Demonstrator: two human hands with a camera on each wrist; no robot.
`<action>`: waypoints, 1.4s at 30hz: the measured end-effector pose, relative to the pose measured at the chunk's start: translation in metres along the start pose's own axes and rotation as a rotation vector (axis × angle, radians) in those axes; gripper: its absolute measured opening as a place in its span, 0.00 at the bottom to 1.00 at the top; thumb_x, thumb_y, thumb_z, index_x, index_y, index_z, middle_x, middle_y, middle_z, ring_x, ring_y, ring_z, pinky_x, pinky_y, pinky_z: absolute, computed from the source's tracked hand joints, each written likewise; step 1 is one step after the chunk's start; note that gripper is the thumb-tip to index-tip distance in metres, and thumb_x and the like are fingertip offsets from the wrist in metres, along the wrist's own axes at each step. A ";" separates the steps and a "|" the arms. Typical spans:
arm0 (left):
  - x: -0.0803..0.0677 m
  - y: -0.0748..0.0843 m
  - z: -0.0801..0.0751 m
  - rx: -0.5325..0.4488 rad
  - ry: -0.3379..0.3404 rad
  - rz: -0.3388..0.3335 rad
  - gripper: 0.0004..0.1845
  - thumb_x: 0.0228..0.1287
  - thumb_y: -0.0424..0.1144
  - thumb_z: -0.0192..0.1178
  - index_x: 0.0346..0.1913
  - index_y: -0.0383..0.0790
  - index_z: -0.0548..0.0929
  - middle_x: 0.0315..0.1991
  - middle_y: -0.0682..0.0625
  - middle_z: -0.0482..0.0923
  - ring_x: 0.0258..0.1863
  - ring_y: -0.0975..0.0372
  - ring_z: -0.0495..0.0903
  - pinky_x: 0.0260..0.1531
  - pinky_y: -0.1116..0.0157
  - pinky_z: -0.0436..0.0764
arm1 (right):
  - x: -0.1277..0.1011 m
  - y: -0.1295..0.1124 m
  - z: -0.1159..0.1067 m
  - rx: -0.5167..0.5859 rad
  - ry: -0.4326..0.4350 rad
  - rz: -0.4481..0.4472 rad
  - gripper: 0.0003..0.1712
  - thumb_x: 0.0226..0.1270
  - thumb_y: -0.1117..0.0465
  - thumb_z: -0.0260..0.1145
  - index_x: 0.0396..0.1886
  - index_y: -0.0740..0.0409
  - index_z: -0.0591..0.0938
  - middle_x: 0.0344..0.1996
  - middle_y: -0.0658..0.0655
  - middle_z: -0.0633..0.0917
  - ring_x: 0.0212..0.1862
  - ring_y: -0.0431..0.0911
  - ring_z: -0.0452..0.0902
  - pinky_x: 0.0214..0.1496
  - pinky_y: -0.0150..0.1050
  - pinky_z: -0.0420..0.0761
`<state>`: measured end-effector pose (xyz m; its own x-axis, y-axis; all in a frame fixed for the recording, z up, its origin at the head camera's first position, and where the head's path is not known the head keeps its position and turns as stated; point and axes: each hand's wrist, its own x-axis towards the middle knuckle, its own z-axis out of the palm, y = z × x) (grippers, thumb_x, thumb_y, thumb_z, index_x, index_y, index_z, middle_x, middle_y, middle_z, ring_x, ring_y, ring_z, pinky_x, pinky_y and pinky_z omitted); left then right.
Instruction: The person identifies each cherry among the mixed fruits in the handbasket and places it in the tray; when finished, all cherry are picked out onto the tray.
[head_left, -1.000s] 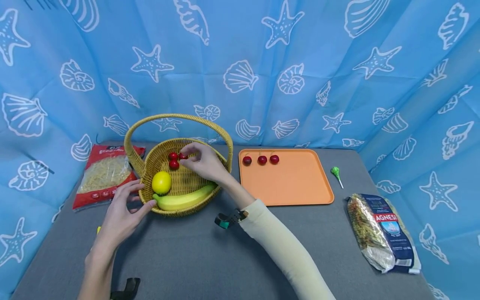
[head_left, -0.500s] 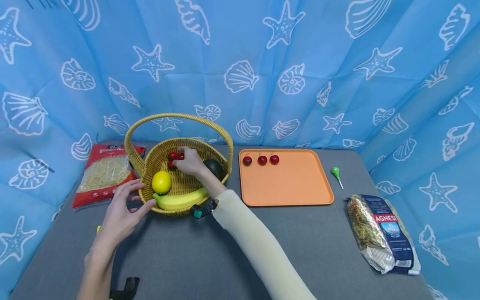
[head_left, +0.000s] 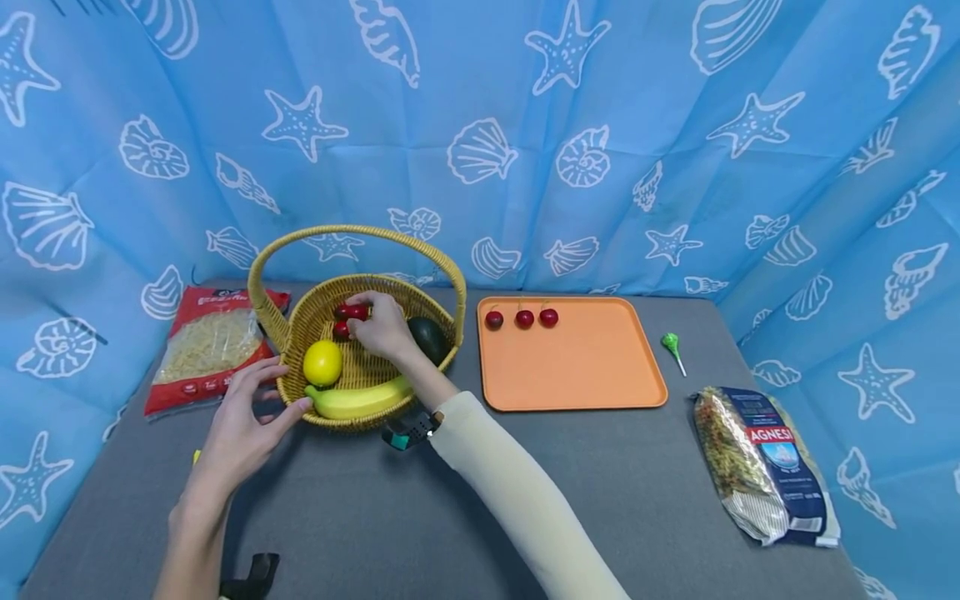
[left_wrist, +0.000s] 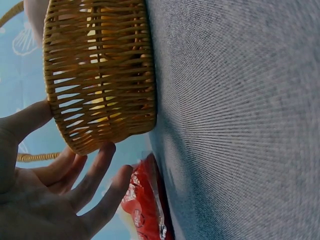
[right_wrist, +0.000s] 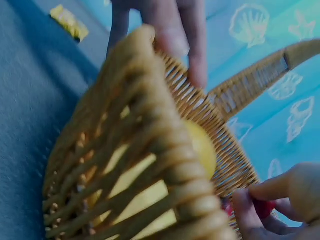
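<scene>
- Far left there's a red pasta bag (head_left: 210, 350) lying flat on the grey table (head_left: 360, 517), just beside the wicker basket (head_left: 300, 329).
- The left hand (head_left: 240, 429) sits at the basket's near-left wall with its fingers spread and nearly straight. The thumb (left_wrist: 25, 120) and fingertips press against the weave, so it's bracing the basket and not wrapped round anything.
- Inside the basket: a lemon (head_left: 323, 363) at the left, a banana (head_left: 360, 400) along the front rim, and a dark avocado (head_left: 427, 337) at the right.
- The right hand (head_left: 386, 325) is reaching into the basket over the far side. Its fingers are curled and its fingertips pinch one of the red cherries (head_left: 354, 312). Another cherry lies right under the fingers, touching the bunch.
- Right of the basket is an orange tray (head_left: 577, 367) with three more cherries in a row along its back edge, well apart from the hand.
- Further right are a green lollipop (head_left: 671, 343) and a blue pasta bag (head_left: 765, 462).
</scene>
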<state>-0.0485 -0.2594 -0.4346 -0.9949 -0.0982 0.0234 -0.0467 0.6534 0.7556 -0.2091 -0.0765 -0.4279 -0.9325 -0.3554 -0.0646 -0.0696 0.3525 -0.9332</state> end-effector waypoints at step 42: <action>0.000 0.001 0.002 0.019 0.000 -0.017 0.36 0.76 0.48 0.69 0.77 0.32 0.70 0.80 0.31 0.61 0.63 0.37 0.77 0.60 0.32 0.85 | -0.116 0.129 -0.170 -0.151 0.190 -0.095 0.21 0.66 0.64 0.81 0.55 0.64 0.86 0.50 0.67 0.92 0.48 0.58 0.94 0.50 0.39 0.94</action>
<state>-0.0487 -0.2574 -0.4355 -0.9940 -0.1089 0.0107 -0.0649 0.6657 0.7434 -0.1705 0.1568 -0.4806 -0.9681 -0.2290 0.1021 -0.1992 0.4556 -0.8676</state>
